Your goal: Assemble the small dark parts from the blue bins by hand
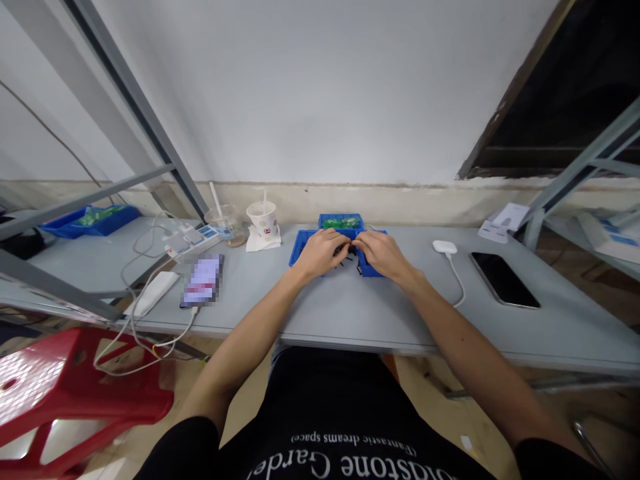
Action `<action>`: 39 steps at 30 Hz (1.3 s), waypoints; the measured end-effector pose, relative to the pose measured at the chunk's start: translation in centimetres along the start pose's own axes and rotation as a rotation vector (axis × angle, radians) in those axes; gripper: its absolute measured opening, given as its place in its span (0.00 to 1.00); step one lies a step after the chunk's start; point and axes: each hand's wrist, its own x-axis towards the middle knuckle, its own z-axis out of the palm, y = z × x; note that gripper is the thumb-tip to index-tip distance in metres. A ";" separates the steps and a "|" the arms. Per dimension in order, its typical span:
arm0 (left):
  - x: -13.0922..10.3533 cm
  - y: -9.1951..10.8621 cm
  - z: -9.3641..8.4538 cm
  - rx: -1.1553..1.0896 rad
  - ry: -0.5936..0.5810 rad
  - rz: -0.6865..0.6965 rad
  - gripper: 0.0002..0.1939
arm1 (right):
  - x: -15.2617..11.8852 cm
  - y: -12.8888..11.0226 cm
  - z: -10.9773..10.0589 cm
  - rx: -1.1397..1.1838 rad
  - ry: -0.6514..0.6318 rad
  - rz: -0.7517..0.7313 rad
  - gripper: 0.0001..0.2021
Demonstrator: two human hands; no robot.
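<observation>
My left hand (324, 253) and my right hand (384, 255) meet over the front of the table, fingertips pinched close together. Whatever they hold between them is too small and too covered to make out. Below the fingers, small black parts (349, 259) lie loose near the bins. A blue bin (299, 244) is partly hidden behind my left hand, and another blue bin (371, 269) is partly covered by my right. Behind them stands a third blue bin (340, 217) with green bits inside.
To the left are two drink cups (262, 215) (226, 223), a power strip (197, 241), a lit phone (203, 280) and white cables. A dark phone (505, 280) and a white earbud case (444, 247) lie right. A red stool (75, 373) stands at lower left.
</observation>
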 end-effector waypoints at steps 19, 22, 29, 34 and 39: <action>-0.1 0.0 0.1 -0.036 -0.001 -0.038 0.12 | -0.1 -0.1 -0.3 0.124 -0.056 0.013 0.06; -0.1 0.0 0.1 -0.046 0.000 -0.023 0.12 | -0.1 0.0 -0.2 0.095 -0.069 0.007 0.09; 0.0 0.1 0.0 -0.063 -0.011 -0.031 0.13 | 0.0 0.1 -0.2 0.098 -0.099 0.017 0.06; -0.1 0.1 0.0 -0.052 -0.014 -0.035 0.13 | 0.0 -0.1 -0.2 0.078 -0.101 0.001 0.09; -0.1 0.2 0.0 -0.053 -0.022 -0.030 0.14 | -0.1 -0.3 -0.4 0.100 -0.117 0.002 0.07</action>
